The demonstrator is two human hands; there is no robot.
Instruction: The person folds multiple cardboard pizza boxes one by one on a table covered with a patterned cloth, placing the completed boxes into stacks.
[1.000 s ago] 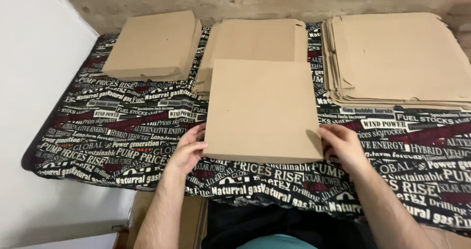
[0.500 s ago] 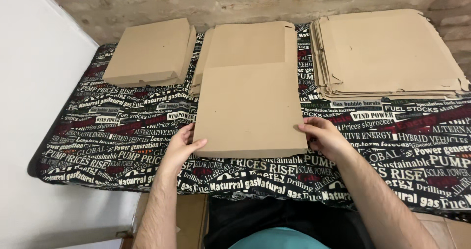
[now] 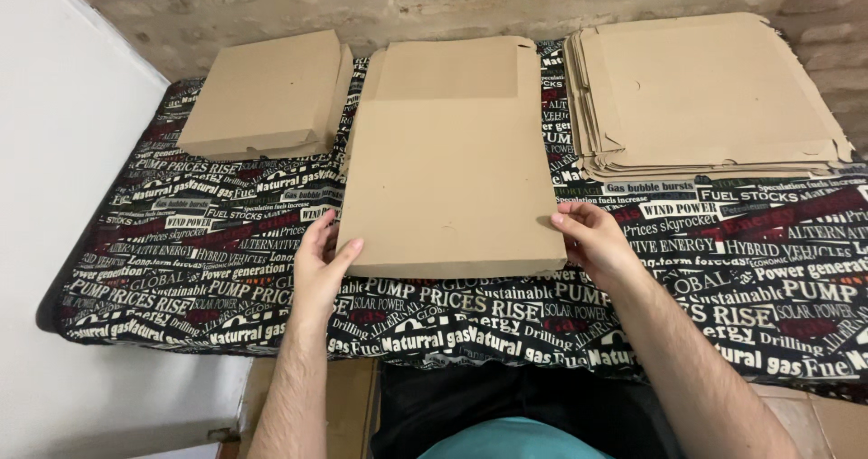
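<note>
— Where is the flat cardboard box (image 3: 449, 183) from the hands?
— Between them; its long axis runs away from the person. Left hand (image 3: 322, 262) and right hand (image 3: 592, 242) each pinch a near corner, equally close.

Closed cardboard box (image 3: 262, 97), flat cardboard stack (image 3: 710, 97), printed tablecloth (image 3: 181, 242).
</note>
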